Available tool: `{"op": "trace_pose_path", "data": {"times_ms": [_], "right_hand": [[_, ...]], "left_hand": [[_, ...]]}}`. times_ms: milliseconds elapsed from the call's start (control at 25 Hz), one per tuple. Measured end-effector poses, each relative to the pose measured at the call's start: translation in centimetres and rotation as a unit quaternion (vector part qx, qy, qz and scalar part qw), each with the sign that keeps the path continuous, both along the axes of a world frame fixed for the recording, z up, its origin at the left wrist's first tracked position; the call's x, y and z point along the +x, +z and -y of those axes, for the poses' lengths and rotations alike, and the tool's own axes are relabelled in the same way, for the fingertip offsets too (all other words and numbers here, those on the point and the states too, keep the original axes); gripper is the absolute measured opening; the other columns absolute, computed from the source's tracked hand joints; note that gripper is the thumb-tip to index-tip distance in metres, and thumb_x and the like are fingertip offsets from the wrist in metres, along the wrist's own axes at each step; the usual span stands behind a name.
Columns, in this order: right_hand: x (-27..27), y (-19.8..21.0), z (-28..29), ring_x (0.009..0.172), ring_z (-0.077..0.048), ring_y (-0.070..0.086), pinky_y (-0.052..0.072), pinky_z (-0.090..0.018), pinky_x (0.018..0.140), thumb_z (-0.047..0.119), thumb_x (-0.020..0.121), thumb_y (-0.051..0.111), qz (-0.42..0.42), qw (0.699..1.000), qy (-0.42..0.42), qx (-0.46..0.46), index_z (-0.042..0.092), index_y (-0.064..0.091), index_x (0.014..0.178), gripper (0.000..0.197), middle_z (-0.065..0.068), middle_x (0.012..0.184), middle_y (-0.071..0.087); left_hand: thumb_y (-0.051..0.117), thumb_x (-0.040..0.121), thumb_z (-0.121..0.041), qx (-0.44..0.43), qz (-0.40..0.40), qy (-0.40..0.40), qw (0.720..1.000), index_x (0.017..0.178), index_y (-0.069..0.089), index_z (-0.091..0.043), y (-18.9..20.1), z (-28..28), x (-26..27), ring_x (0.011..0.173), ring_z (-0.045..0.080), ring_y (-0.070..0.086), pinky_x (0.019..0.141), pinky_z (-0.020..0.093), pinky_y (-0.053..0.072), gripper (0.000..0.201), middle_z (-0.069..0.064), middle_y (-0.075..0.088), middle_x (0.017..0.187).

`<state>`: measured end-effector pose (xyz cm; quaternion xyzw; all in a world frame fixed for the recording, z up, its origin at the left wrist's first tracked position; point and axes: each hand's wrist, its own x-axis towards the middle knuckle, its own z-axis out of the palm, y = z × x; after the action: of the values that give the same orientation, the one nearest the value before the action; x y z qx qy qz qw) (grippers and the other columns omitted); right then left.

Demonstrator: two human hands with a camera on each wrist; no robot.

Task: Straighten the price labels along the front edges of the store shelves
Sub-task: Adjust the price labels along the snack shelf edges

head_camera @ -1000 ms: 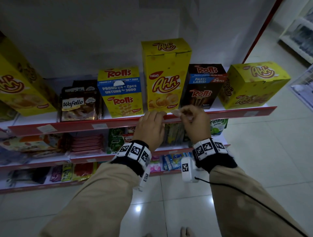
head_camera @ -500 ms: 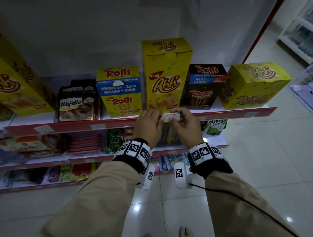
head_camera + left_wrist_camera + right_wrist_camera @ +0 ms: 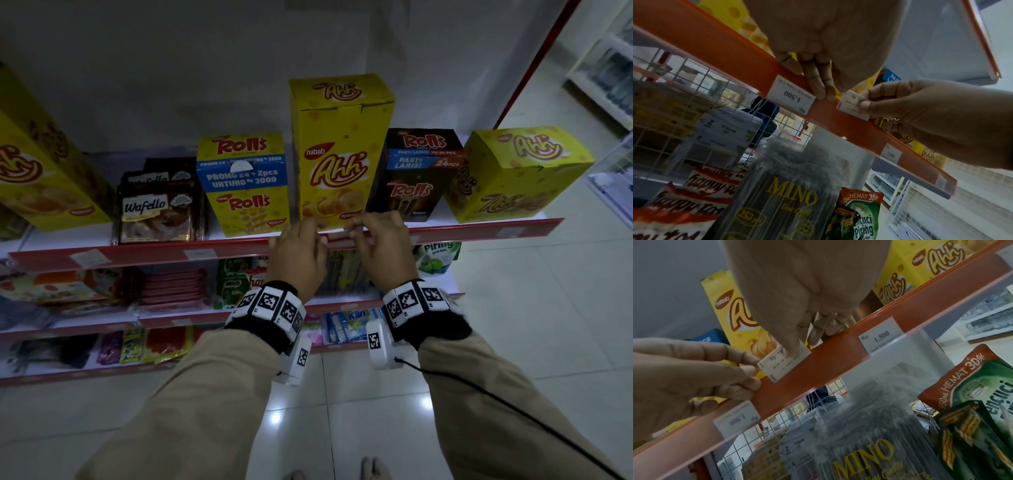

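Between the two hands, at the red front rail [image 3: 445, 231] of the top shelf, sits the loose price label [image 3: 784, 362], a small white card printed "Rp. 10…". It lies tilted on the rail and its upper corner stands above the rail's top edge. The right hand [image 3: 380, 245] pinches it from above, thumb on the printed face, other fingers [image 3: 818, 332] curled behind. The left hand [image 3: 301, 253] has its fingertips bent onto the rail just beside the card's left end; whether they also hold the card, I cannot tell surely.

I judge the card very light, thin and easy to bend or crease, maybe a little slippery, so it should be held softly by its short ends and slid level into the rail.

A bit farther to each side of the fingers, two labels reading "1.500" [image 3: 880, 336] sit already flat in the rail. Behind the fingers stands the tall yellow Ahh box [image 3: 337, 150].
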<state>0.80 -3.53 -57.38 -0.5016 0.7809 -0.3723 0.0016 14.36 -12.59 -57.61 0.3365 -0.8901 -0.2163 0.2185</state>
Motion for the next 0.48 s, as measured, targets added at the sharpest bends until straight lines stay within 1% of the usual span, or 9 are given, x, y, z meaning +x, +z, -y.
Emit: {"op": "trace_pose_path", "data": {"times_ms": [40,120,200,320,400,480], "right_hand": [[0.0,-0.1,0.0,0.098,-0.025,0.048,0.042,-0.041,0.082,0.013,0.087,0.061,-0.026,1.0,0.001,0.001,0.02,0.067,0.095,0.012,0.004,0.093,0.061],[-0.1,-0.2,0.0,0.098,-0.026,0.046,0.035,-0.035,0.079,0.013,0.086,0.062,-0.074,0.997,0.0,0.014,0.02,0.067,0.095,0.012,-0.001,0.098,0.06],[-0.1,-0.3,0.0,0.097,-0.028,0.046,0.033,-0.035,0.078,0.013,0.086,0.062,-0.1,0.995,0.003,0.03,0.019,0.068,0.097,0.014,-0.003,0.1,0.059],[0.0,-0.5,-0.2,0.096,-0.031,0.048,0.034,-0.036,0.077,0.013,0.084,0.063,-0.114,0.992,0.008,0.045,0.017,0.068,0.098,0.015,-0.006,0.098,0.06],[0.0,-0.6,-0.7,0.097,-0.033,0.049,0.039,-0.039,0.078,0.013,0.083,0.064,-0.122,0.991,0.009,0.06,0.014,0.066,0.099,0.017,-0.01,0.1,0.058],[-0.2,-0.6,-1.1,0.096,-0.035,0.05,0.042,-0.042,0.078,0.014,0.083,0.064,-0.133,0.988,0.011,0.079,0.011,0.065,0.098,0.016,-0.013,0.1,0.057]], "left_hand": [[0.047,0.095,-0.027,0.006,-0.014,-0.005,1.0,0.117,0.052,-0.02,0.0,0.1,0.0,0.098,0.025,0.053,0.081,0.04,0.034,0.023,0.001,0.06,0.101],[0.049,0.094,-0.031,-0.024,-0.002,-0.024,0.999,0.116,0.054,-0.021,-0.1,0.1,0.2,0.099,0.026,0.052,0.08,0.039,0.034,0.024,0.001,0.059,0.103],[0.051,0.094,-0.031,-0.068,0.033,-0.031,0.997,0.113,0.057,-0.021,-0.3,0.0,0.3,0.101,0.027,0.05,0.081,0.039,0.034,0.023,0.004,0.055,0.106],[0.054,0.092,-0.027,-0.112,0.063,-0.019,0.991,0.106,0.062,-0.018,-0.5,-0.1,0.1,0.097,0.03,0.049,0.081,0.04,0.033,0.019,0.008,0.053,0.101],[0.059,0.088,-0.019,-0.14,0.08,-0.014,0.987,0.103,0.064,-0.016,-0.6,-0.1,0.0,0.095,0.03,0.051,0.08,0.04,0.033,0.017,0.009,0.055,0.099],[0.065,0.079,-0.009,-0.171,0.096,-0.007,0.981,0.098,0.067,-0.015,-0.6,-0.3,-0.2,0.091,0.03,0.053,0.078,0.039,0.032,0.019,0.01,0.057,0.096]]}}
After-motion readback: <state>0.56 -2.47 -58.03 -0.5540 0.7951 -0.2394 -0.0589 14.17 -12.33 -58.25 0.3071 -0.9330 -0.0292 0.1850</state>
